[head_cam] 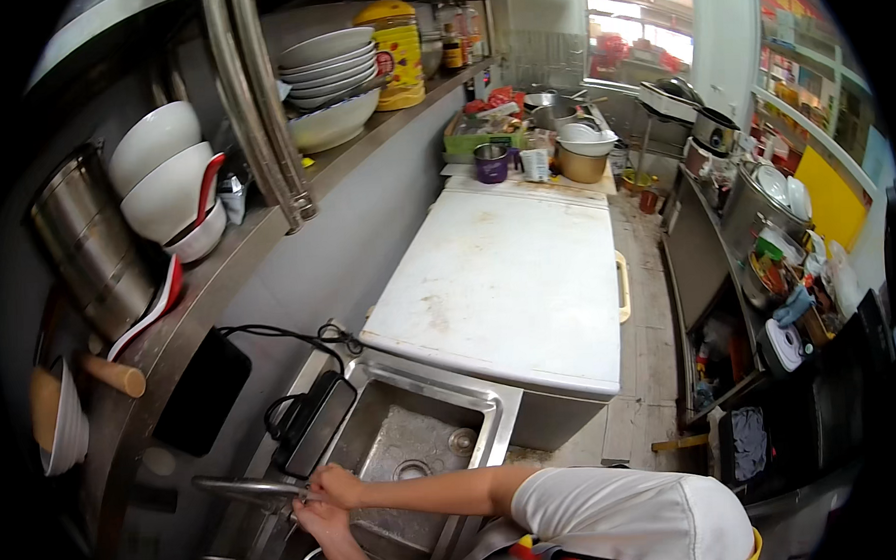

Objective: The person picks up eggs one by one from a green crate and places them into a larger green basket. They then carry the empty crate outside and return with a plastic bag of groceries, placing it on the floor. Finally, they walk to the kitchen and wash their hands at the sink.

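Observation:
Both hands meet at the left side of a stainless steel sink, beneath the tip of a curved metal faucet. What looks like a stream of water falls from the spout onto them. My right hand has its fingers bent, and its bare forearm crosses over the basin. Just below it, my left hand is close against or touching the right one. Their fingers overlap, so I cannot make out whether anything small lies between them. In the basin a drain and a round metal fitting show.
A white chest freezer adjoins the sink. Beside the basin lies a black device with cables. The wall shelf holds stacked white bowls and a steel canister. A cluttered rack stands across the floor aisle.

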`<state>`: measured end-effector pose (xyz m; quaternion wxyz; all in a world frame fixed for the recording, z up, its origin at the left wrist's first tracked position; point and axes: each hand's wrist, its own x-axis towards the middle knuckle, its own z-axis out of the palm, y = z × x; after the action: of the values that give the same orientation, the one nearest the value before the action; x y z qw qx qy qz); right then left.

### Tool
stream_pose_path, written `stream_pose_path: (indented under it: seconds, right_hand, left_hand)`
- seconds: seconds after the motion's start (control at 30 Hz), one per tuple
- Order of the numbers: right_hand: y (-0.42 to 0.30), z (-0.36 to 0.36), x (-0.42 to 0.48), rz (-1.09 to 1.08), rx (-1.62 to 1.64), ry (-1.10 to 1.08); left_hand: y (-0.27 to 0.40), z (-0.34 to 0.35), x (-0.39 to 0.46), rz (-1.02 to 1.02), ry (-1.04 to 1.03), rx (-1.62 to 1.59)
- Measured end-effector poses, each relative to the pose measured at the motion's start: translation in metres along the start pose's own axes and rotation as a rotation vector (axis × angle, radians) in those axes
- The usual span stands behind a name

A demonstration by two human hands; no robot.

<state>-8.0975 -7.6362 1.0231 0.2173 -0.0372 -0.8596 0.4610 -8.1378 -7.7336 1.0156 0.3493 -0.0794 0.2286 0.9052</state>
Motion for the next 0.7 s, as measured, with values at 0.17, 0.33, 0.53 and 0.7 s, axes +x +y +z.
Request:
stream_pose_path:
  seconds: [0.17, 0.33, 0.53, 0.7]
  right_hand:
    - [0.022, 0.033, 0.025, 0.539, 1.206, 0.108]
    - [0.021, 0.048, 0.031, 0.794, 1.597, -0.033]
    - [0.023, 0.056, 0.018, 0.4, 0.128, -0.06]
    - [-0.011, 0.034, 0.01, 0.402, 0.176, -0.085]
  left_hand:
    - [-0.014, 0.016, -0.001, 0.15, -0.083, -0.142]
    - [-0.017, 0.015, -0.005, 0.283, -0.061, 0.138]
    - [-0.028, 0.015, -0.014, 0.695, 0.274, 1.32]
    - [0.007, -0.072, 0.027, 0.113, 0.129, 0.328]
